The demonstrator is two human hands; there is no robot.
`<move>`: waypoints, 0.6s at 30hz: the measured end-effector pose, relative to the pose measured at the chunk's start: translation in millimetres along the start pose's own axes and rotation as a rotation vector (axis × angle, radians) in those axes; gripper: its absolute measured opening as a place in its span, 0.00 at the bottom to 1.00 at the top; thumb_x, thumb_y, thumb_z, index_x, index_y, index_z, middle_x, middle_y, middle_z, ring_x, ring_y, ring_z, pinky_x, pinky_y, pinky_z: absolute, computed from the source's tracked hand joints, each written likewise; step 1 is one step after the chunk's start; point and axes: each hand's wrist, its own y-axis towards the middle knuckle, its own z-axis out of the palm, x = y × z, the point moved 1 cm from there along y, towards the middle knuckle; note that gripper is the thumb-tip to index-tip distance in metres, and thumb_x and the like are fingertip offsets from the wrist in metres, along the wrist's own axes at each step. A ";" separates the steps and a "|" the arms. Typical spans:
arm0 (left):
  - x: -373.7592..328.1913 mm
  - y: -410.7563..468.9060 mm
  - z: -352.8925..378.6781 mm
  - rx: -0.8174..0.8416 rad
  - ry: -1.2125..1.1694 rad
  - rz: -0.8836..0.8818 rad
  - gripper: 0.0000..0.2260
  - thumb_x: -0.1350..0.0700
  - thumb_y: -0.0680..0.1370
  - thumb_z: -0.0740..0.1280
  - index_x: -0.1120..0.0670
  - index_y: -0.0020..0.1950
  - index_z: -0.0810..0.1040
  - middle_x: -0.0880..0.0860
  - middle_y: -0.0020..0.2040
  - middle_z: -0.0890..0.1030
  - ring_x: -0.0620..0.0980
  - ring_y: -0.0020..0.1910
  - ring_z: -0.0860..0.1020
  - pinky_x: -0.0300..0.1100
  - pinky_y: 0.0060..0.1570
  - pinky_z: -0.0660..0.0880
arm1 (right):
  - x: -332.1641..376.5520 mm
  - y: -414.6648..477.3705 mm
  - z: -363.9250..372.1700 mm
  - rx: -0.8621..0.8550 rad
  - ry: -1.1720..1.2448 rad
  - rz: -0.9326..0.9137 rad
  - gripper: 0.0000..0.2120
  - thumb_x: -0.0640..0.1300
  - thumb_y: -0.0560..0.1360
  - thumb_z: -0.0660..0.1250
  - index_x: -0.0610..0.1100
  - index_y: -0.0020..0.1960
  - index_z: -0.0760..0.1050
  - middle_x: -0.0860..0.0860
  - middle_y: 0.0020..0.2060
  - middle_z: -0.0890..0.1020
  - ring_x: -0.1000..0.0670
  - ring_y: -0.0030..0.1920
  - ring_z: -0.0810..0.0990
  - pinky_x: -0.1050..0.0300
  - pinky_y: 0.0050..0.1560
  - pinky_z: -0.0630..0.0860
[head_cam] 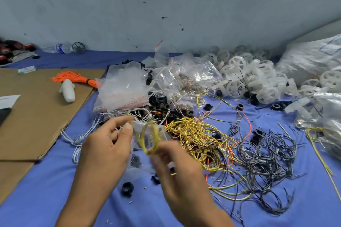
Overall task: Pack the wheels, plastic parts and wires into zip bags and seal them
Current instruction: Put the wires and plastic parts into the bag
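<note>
One blue cloth (46, 190) covers the surface, with one cardboard sheet (33, 116) at the left. One white sack (313, 61) is cut off by the right edge. Beside it lies a heap of white wheels (249, 79), too many to count. A stack of empty zip bags (123, 88) sits at the centre. There are two loose tangles at the lower right: yellow wires (193, 134) and dark wires (267, 153). At the lower centre, the left hand (107, 145) pinches the top edge of one small zip bag (145, 132). The blurred right hand (179, 169) pinches the lower end of one yellow wire loop (156, 136) at that bag. I cannot tell whether the loop is fully inside. Black plastic parts (160, 101) are partly hidden under the bags.
</note>
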 end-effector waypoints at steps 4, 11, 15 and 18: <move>-13.5 -9.6 1.0 0.055 0.150 0.057 0.08 0.54 0.80 0.65 0.43 0.54 0.82 0.43 0.23 0.72 0.40 0.21 0.68 0.35 0.24 0.61 | -19.0 -1.5 22.4 0.300 -0.434 -0.072 0.03 0.44 0.80 0.60 0.50 0.52 0.67 0.52 0.44 0.75 0.46 0.46 0.73 0.50 0.39 0.72; -33.4 -36.3 1.5 0.282 0.354 0.196 0.13 0.49 0.78 0.67 0.33 0.59 0.79 0.25 0.46 0.66 0.38 0.53 0.68 0.27 0.38 0.69 | -11.8 30.8 43.1 0.804 -0.753 0.135 0.22 0.41 0.80 0.60 0.43 0.74 0.63 0.42 0.70 0.69 0.40 0.70 0.68 0.43 0.67 0.67; -21.2 -33.3 -8.4 0.201 0.226 0.138 0.11 0.40 0.74 0.63 0.25 0.54 0.77 0.40 0.31 0.79 0.42 0.38 0.78 0.28 0.37 0.70 | 8.2 42.7 36.4 0.765 -0.743 -0.059 0.20 0.42 0.79 0.62 0.44 0.70 0.67 0.44 0.64 0.76 0.42 0.64 0.75 0.48 0.56 0.73; 1.2 -19.6 -26.1 0.047 0.082 0.087 0.09 0.37 0.77 0.62 0.25 0.55 0.77 0.48 0.24 0.69 0.43 0.23 0.64 0.39 0.24 0.64 | 22.9 47.0 19.0 0.747 -0.561 -0.231 0.17 0.43 0.78 0.63 0.43 0.66 0.67 0.44 0.55 0.78 0.40 0.55 0.77 0.48 0.46 0.72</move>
